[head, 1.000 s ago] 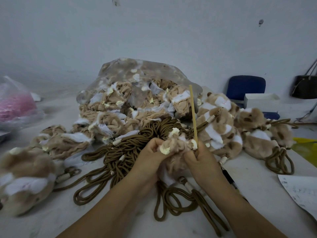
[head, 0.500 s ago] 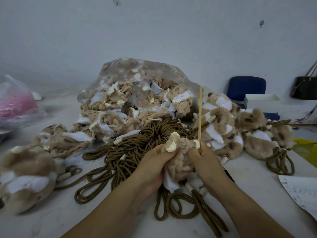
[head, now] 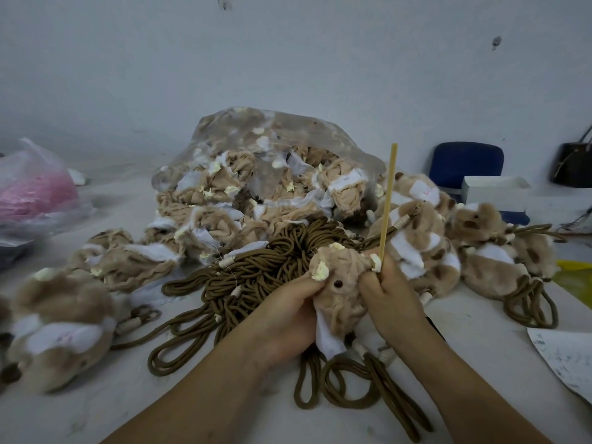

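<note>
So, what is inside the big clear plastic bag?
The clear plastic bag holds crumpled tan plush pieces with white patches. What lies deeper is covered by the front ones.

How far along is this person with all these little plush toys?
Looks partly done. A heap of fluffy, fur-side-out toys lies at the right. In hand: the left hand and right hand grip one plush skin, the right also holding a thin stick beside its ear. Left to do: a clear bag and the pile before it, full of inside-out skins.

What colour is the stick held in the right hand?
The stick is plain pale yellow, clearest in the head view.
</note>
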`<state>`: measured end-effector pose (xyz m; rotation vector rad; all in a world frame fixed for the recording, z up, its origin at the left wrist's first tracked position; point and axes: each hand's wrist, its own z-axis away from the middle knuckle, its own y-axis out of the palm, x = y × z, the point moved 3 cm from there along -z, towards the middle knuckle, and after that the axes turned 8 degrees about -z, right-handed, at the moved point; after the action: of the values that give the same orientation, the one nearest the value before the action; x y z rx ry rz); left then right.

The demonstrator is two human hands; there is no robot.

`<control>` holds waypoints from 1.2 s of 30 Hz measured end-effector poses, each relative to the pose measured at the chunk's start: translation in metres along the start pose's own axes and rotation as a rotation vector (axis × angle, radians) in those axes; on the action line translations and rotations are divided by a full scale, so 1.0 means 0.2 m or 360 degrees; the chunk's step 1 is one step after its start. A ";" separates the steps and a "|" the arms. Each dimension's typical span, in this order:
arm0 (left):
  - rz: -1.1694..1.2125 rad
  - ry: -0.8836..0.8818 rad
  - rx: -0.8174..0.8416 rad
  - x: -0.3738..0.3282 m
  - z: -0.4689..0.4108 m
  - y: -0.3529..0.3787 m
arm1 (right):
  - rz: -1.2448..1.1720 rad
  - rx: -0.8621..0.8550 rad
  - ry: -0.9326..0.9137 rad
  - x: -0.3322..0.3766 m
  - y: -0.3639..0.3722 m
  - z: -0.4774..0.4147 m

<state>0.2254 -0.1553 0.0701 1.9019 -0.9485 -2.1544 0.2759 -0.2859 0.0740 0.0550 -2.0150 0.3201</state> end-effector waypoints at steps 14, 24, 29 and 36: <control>0.0038 0.0081 -0.0109 0.03 -0.02 0.02 | 0.0288 -0.0173 0.0138 -0.03 -0.02 0.00; -0.0575 0.0434 -0.0590 0.00 0.00 -0.04 | -0.0386 -0.0089 0.0277 0.04 0.02 0.06; -0.0861 0.0467 -0.0688 -0.01 -0.01 -0.03 | -0.0569 -0.0165 0.0358 0.03 0.03 0.06; -0.0454 0.0393 -0.0479 -0.02 0.00 -0.05 | -0.0953 -0.0165 0.0512 0.01 0.07 0.05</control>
<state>0.2289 -0.1463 0.0683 2.1792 -0.3046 -1.9895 0.2636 -0.2743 0.0689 0.4990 -1.6024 -0.1506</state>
